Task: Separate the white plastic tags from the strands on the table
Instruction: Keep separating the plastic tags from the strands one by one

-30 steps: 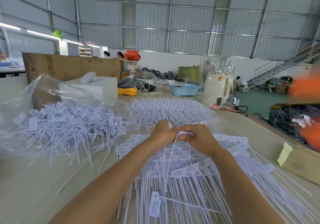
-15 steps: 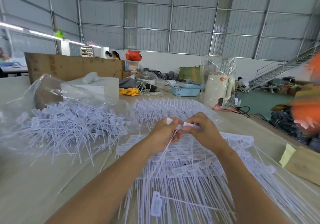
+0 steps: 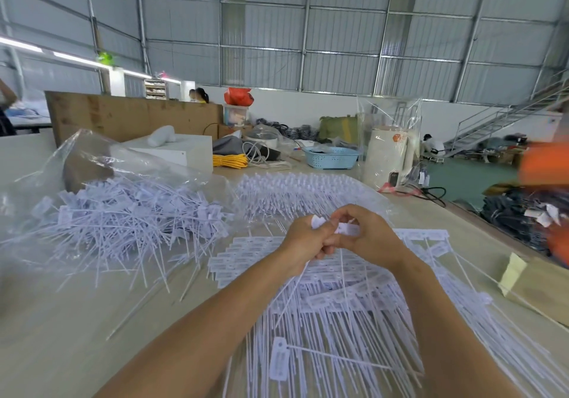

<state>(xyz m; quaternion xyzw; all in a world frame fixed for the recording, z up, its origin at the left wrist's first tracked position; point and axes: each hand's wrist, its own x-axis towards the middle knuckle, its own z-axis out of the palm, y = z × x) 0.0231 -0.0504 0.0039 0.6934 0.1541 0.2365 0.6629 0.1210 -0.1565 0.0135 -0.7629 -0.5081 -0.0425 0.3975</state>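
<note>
Head view, pale wooden bench (image 3: 61, 336). Left hand (image 3: 303, 242): fingers curled, pinching a small white plastic tag (image 3: 317, 222), its thin strand trailing down. Right hand (image 3: 369, 237): fingers clamped on a second white tag (image 3: 349, 229), touching the left hand. Both held just above the fanned sheet of joined white tags and strands (image 3: 338, 320). Left of that sheet: heap of loose separated white tags (image 3: 123, 228) on a clear plastic bag (image 3: 77, 157). Behind it: light-blue plastic basket (image 3: 331, 157).

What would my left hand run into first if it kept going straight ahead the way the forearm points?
Probably the right hand: the left hand already meets it around the white tag. Beyond them lies the fanned row of tags on the table, though depth is unclear.
</note>
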